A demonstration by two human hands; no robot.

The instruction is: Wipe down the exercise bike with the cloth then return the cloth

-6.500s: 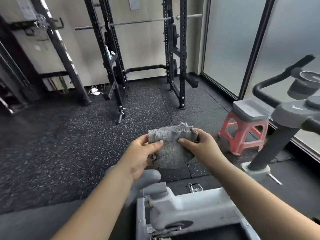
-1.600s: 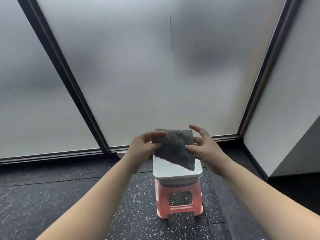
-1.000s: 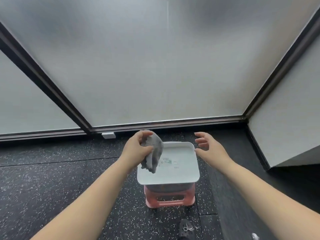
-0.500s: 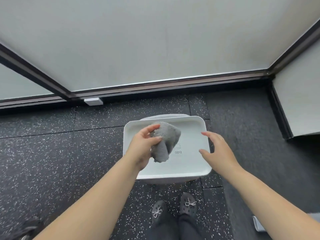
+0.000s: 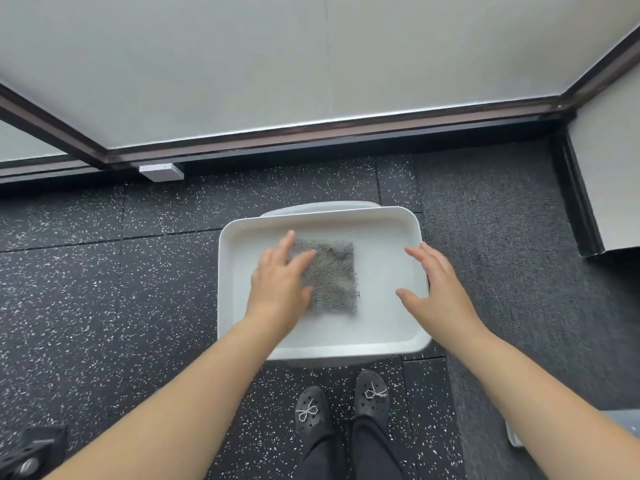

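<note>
Both hands spread flat now; my left hand presses the cloth at the tray's middle; my right hand hovers empty over the right edge; soft, light, floppy stuff I reckon, best pinched at a corner.

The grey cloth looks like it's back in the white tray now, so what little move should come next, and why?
Probably lift the left hand straight up off the cloth. The cloth already lies flat and folded inside the white tray, with that hand open on its left part, not gripping it. The right hand is open too, at the tray's right rim. Nothing seems left but letting go.
</note>
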